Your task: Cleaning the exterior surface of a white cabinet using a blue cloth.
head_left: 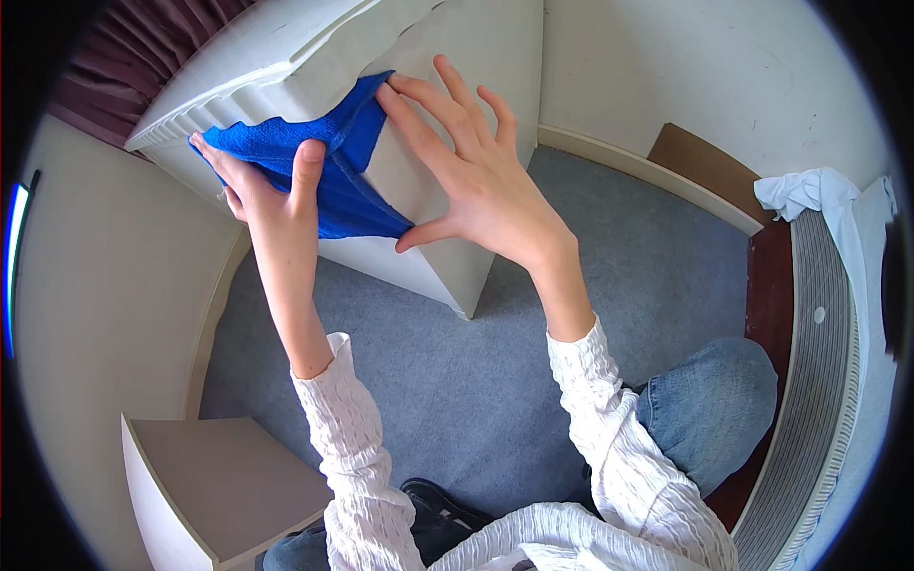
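A blue cloth (343, 171), folded and creased, lies against the side of a white piece of furniture (421, 171), just below its scalloped top edge (285, 96). At the cloth's left end, my left hand (268, 185) grips it, thumb over the front and fingers at the far left edge. My right hand (475, 171) has its fingers spread along the right side of the cloth. Its index and middle fingertips meet the upper right corner, and its thumb tip touches the lower right corner. Part of the cloth is hidden behind my left hand.
Blue-grey carpet (428, 385) covers the floor. A ridged radiator or heater (821, 342), draped with white cloth (814, 193), stands at right beside a brown board (703, 171). A pale shelf unit (221, 478) is at lower left. A dark curtain (136, 64) hangs at upper left.
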`<control>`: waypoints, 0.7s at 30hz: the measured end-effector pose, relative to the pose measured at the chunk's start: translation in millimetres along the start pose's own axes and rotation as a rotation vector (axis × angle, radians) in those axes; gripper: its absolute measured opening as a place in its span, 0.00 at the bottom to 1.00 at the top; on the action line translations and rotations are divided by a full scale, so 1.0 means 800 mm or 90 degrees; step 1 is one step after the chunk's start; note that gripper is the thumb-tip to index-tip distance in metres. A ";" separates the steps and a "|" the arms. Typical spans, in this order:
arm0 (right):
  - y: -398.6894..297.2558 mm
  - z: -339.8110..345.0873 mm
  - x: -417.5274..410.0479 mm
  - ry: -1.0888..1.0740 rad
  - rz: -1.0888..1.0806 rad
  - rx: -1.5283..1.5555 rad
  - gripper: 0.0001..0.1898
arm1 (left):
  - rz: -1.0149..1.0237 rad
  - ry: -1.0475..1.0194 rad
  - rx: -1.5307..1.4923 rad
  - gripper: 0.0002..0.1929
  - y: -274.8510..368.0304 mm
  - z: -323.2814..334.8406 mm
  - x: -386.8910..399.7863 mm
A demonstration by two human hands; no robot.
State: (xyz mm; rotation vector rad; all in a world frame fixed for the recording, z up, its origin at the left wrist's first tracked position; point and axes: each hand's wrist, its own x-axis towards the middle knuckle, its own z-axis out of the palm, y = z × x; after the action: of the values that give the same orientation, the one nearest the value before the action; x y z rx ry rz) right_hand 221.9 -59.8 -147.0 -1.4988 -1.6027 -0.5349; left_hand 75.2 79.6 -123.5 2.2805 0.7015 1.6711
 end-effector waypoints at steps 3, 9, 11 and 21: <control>0.003 0.000 0.001 -0.004 -0.004 -0.001 0.65 | 0.022 -0.011 0.039 0.52 -0.003 -0.003 0.003; 0.008 0.002 0.005 0.003 -0.016 0.004 0.66 | -0.008 -0.059 0.038 0.56 -0.004 -0.013 0.008; 0.010 0.003 0.004 0.001 -0.016 0.007 0.66 | -0.043 -0.091 0.016 0.61 -0.005 -0.015 0.009; 0.005 0.001 0.007 0.000 -0.008 0.021 0.65 | -0.037 0.033 0.018 0.55 0.015 -0.007 0.001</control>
State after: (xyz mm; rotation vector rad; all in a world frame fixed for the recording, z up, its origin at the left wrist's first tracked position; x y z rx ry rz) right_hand 225.7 -55.0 -144.2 -1.4654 -1.6143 -0.5140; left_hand 73.2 69.1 -115.9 2.2206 0.7993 1.7094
